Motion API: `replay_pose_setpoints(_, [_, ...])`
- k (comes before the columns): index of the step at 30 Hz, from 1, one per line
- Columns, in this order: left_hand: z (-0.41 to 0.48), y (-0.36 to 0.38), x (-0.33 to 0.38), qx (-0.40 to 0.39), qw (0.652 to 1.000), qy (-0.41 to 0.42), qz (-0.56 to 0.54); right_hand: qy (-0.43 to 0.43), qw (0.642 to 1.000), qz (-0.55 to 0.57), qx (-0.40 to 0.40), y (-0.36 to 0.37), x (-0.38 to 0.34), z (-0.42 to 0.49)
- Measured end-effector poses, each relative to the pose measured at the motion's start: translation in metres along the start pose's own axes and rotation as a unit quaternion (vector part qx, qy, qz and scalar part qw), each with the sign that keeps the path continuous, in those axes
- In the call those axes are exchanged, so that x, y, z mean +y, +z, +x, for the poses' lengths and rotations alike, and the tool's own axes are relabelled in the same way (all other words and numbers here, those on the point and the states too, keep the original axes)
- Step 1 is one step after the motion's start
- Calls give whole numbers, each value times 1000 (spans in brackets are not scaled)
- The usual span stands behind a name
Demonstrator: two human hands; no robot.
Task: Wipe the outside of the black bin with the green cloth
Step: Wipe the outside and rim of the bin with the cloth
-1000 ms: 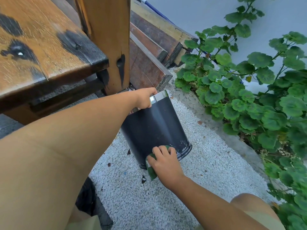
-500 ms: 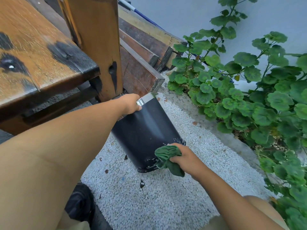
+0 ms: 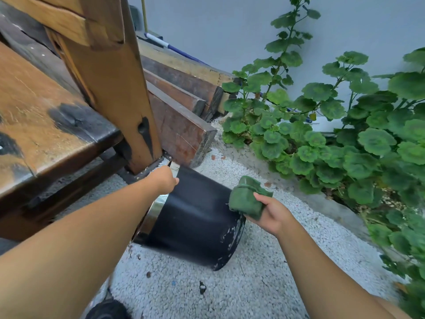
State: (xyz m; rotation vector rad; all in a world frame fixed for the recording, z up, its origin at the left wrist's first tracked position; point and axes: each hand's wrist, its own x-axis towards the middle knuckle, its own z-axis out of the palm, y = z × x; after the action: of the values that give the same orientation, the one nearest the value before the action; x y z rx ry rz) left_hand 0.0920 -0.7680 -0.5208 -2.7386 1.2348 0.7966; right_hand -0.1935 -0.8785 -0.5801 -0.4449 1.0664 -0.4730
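**Operator:** Report position of the black bin [image 3: 195, 217].

**Inspector:** The black bin lies tipped far over on the white gravel [image 3: 264, 284], mouth toward the wooden post [image 3: 115, 93], base toward the plants [image 3: 345, 139]. A chrome band [image 3: 153, 211] runs round the mouth end. The base rim carries pale scuffs and specks.

**Operator:** Left hand status?

**Inspector:** The left hand [image 3: 164, 180] is closed over the upper edge of the bin's rim — fingers curled round the chrome band, forearm stretched across the lower left of the view.

**Operator:** Right hand status?

**Inspector:** The right hand [image 3: 270, 214] is clenched round the green cloth [image 3: 246, 196], which is bunched into a wad. The wad sits at the upper edge of the bin's base end. Whether it touches the wall there or hangs just clear cannot be determined; the outlines overlap.

**Operator:** Surroundings?

**Inspector:** A worn wooden bench seat [image 3: 46, 125] with dark burnt-looking patches occupies the left. Stacked dark timber beams [image 3: 181, 125] lie behind the post, beside a pale grey wall [image 3: 230, 26]. Round-leaved plants fill the right side, behind a concrete kerb [image 3: 322, 199]. A blue-and-white handle [image 3: 170, 46] rests on the beams — its far end is hidden among leaves.
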Motion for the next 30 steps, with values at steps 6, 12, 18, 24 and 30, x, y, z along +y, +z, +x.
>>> replay_pose_setpoints(6, [6, 10, -18, 10, 997, -28, -66, -97, 947, -280, 125, 34, 4, 40])
replay_pose_setpoints(12, [13, 14, -20, 21, 996, -16, -81, -197, 757, -596, 183, 56, 1, 52])
replay_pose_setpoints(18, [11, 21, -42, 30, 985, 9, -167, -84, 779, -614, 97, 68, 1, 63])
replay_pose_setpoints(24, [-9, 39, -53, -13, 919, 65, -389, -189, 717, -648, 172, 50, 33, 80])
replay_pose_setpoints(30, [-10, 54, -45, 31, 896, 62, -438, -222, 701, -655, 172, 47, 29, 88])
